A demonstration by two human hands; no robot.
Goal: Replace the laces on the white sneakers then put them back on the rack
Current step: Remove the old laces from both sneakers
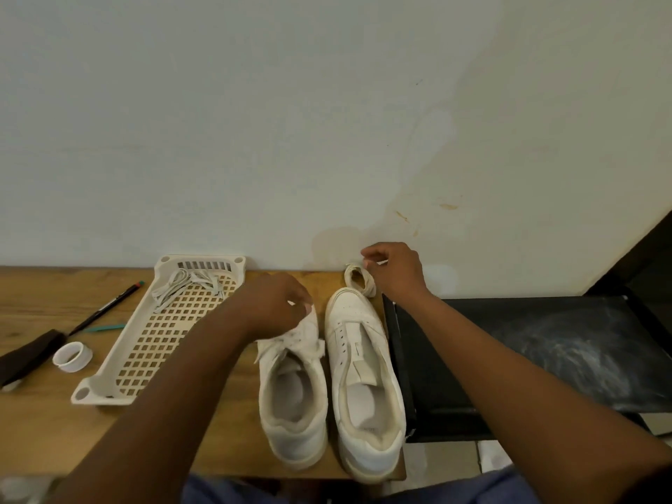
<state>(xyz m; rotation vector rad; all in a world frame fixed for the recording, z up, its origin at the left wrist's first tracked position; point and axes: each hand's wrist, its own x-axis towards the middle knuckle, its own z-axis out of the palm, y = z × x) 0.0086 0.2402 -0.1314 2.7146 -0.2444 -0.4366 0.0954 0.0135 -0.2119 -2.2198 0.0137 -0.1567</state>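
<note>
so there's a wooden table (54, 431) pushed against a pale wall (327, 103), and off its right edge sits a black rack (545, 343) with a dusty top shelf. On the table's left half lies a cream perforated tray (152, 343), angled, with a bunch of loose grey-white laces (189, 285) piled at its far end. The two white sneakers stand side by side near the table's right edge, toes toward the wall: the left sneaker (294, 405) still has some lace at its tongue, the right sneaker (367, 394) shows bare eyelets. The left hand (276, 303) hovers over the left sneaker's toe, fingers curled and pinching what looks like a bit of lace or tongue, hard to tell which. The right hand (396, 271) is up by the wall, fingers pinching a coiled white lace (358, 280) that rests just past the right sneaker's toe. Far left: a dark case (25, 354), a black pen (105, 309), a roll of white tape (72, 356)
</note>
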